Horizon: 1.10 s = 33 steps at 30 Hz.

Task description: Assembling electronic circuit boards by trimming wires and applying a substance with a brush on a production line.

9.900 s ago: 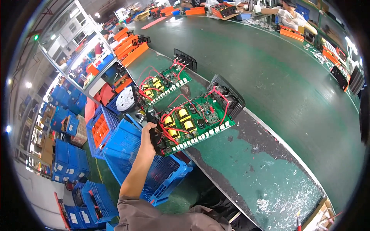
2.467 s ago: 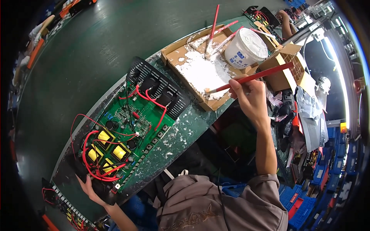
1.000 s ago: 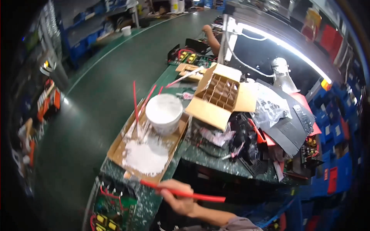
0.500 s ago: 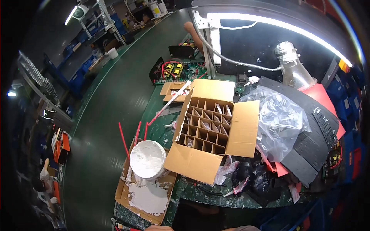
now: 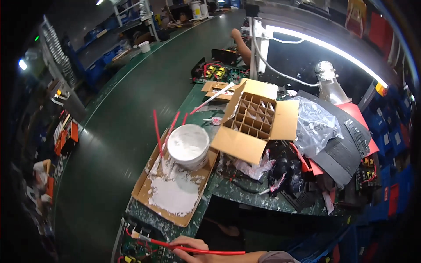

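My right hand point(image 5: 190, 249) is at the lower edge, its fingers closed around the red handle of a paint brush point(image 5: 210, 251). The pale bristle end points left, over or beside a green circuit board point(image 5: 142, 249) at the bottom left; whether they touch I cannot tell. Just beyond lies a cardboard tray point(image 5: 139, 191) with white paste point(image 5: 175, 197) spread inside. A white bucket point(image 5: 193, 160) smeared with paste stands at the tray's far end, with red sticks beside it. My left hand is out of view.
An open cardboard box point(image 5: 242, 147) with dividers holds clear tubes. Crumpled plastic film point(image 5: 318, 127) and black sheets point(image 5: 337, 160) lie to its right. Another person's arm point(image 5: 242, 47) reaches in beyond some circuit boards point(image 5: 218, 71). A lit tube lamp point(image 5: 324, 49) hangs at the back right.
My right hand and the brush have come further into view from the lower edge. The camera view has shifted, so the bench things appear higher, and more of the near circuit board shows.
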Tool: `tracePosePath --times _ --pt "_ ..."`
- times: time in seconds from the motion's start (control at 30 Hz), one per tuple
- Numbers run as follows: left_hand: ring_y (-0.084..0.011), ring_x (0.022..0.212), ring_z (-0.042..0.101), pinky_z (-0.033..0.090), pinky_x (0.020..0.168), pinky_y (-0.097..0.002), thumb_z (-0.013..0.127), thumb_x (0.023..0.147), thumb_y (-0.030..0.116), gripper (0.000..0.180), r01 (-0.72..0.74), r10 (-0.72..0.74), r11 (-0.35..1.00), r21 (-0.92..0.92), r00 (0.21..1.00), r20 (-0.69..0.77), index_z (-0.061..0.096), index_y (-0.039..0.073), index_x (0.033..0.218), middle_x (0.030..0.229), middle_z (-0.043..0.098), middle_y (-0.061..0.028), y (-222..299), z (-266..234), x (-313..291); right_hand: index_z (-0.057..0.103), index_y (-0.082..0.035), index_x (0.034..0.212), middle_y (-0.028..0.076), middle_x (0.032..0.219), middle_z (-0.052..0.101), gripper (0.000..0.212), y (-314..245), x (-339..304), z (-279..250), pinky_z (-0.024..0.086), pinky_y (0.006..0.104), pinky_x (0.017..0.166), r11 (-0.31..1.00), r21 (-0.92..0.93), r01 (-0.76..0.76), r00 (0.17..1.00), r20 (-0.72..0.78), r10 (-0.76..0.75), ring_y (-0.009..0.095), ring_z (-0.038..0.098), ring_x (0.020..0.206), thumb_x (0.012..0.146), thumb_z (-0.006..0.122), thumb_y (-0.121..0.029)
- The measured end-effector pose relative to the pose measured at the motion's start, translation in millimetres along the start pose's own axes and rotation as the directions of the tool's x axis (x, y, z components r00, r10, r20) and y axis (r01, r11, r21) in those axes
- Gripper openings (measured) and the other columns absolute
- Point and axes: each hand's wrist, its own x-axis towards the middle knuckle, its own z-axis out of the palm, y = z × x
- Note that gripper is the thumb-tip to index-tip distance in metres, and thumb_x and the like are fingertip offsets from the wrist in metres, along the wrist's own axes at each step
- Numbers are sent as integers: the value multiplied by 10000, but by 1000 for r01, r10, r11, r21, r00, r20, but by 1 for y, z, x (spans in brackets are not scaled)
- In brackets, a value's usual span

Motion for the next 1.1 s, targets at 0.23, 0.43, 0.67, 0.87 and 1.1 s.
tracePosePath --times 0.23,0.43,0.67,0.87,1.1 --pt "-366 1296 405 294 1085 -455 505 909 125 335 600 -688 450 661 705 -171 555 0 1217 1381 445 -219 89 47 53 635 33 980 142 796 672 186 -26 -26 -14 524 306 667 940 -340 -19 1000 -12 16 197 653 730 825 627 -69" --pt "-305 1192 504 205 1121 -519 619 821 114 295 540 -627 627 562 777 -48 624 34 1106 1221 578 -138 66 60 52 547 10 985 155 797 598 335 -41 -83 -12 454 282 551 875 -465 136 990 39 -133 197 566 611 903 608 -310" --pt "-318 1177 497 212 1119 -527 645 800 114 342 478 -629 599 643 778 7 620 48 1134 1266 542 -136 82 50 29 568 51 997 175 791 623 323 -34 -115 11 442 297 607 868 -474 145 939 341 29 206 571 655 893 604 -253" --pt "-307 1157 513 237 1113 -514 672 776 91 363 445 -572 624 642 820 -13 615 48 1133 1217 567 -121 81 52 17 601 95 914 202 759 635 189 -19 -127 34 526 347 623 895 -372 248 738 671 74 285 654 658 729 607 54" --pt "-291 1018 534 366 1012 -458 793 656 232 542 316 -612 479 819 789 53 596 60 1131 1040 570 -95 83 69 37 573 94 947 189 746 627 185 -13 -126 14 492 308 572 843 -423 331 794 608 -7 259 635 604 809 598 -26"
